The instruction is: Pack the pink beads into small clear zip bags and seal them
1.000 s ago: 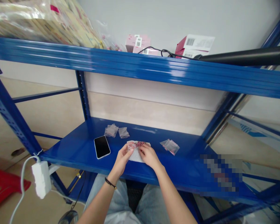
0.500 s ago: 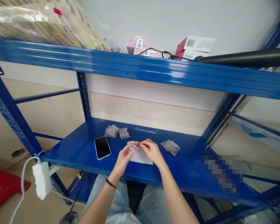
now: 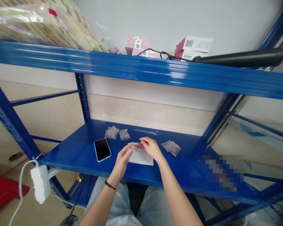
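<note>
My left hand (image 3: 123,158) is closed on a small clear plastic bag (image 3: 130,146), pinched between thumb and fingers. A cluster of small dark red beads (image 3: 139,146) shows at the bag's right side, between my two hands. My right hand (image 3: 150,146) has its fingers bent and pinched at the right end of the beads; the exact fingertip contact is hard to see. Beneath both hands lies a white sheet (image 3: 141,157) on the blue shelf (image 3: 179,169). Whether the beads are strung together is too small to tell.
Small clear bags (image 3: 112,132) lie at the back left, near a phone (image 3: 102,149). More bags with reddish contents (image 3: 171,147) lie right of my hands. An upper blue beam (image 3: 141,67) crosses ahead. A white power strip (image 3: 40,183) hangs at the left.
More of the red beads now show between my hands. My right hand's fingers have shifted slightly up, while my left hand still grips the bag. The view has moved a little.
</note>
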